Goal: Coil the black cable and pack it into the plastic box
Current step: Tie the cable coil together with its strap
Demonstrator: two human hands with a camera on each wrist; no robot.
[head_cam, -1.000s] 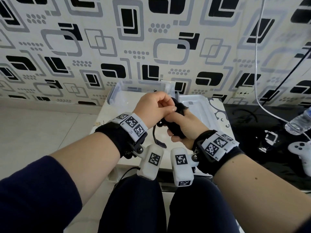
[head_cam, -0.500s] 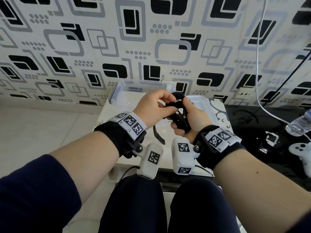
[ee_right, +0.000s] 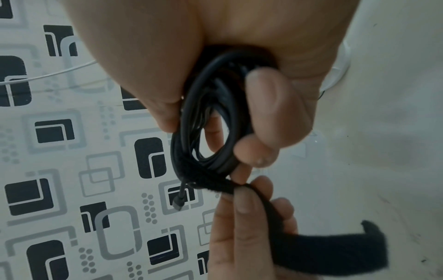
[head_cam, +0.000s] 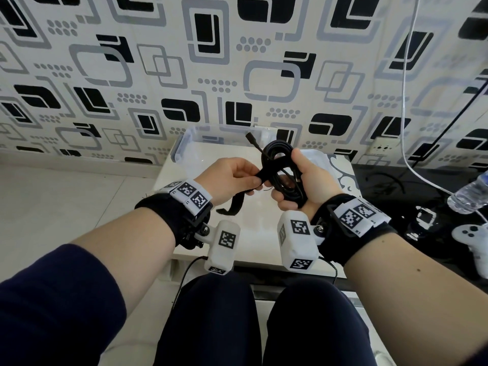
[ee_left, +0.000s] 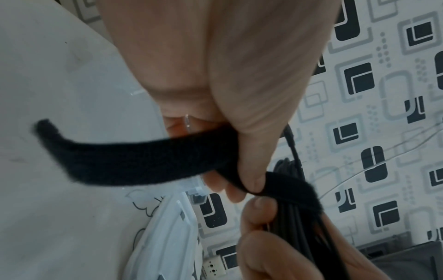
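The right hand is gripping the coiled black cable at the centre of the head view, fingers curled round the lower part of the loops and the thumb lying up along their right side. In the right wrist view the fingertips are pressing the bundled strands together, and the coil is standing as an upright oval below the palm. One plug end is sticking up and to the left out of the top of the coil.

The left hand, just left of the coil, is pinching a black fabric strap between thumb and fingers. The strap is wrapping across the cable bundle where the two hands are meeting (the left wrist view shows it crossing the strands diagonally), and its loose tail is hanging down and curling to the left beneath the left hand, above the counter.

Behind the hands, toward the upper middle of the frame, the clear plastic box is sitting open on the white counter against the patterned wall. A clear lid is lying on the counter to its right, partly hidden by the right hand.

At the right edge of the frame a white game controller and a water bottle are lying on a dark glossy surface, and a white cord is hanging down the wall above them.
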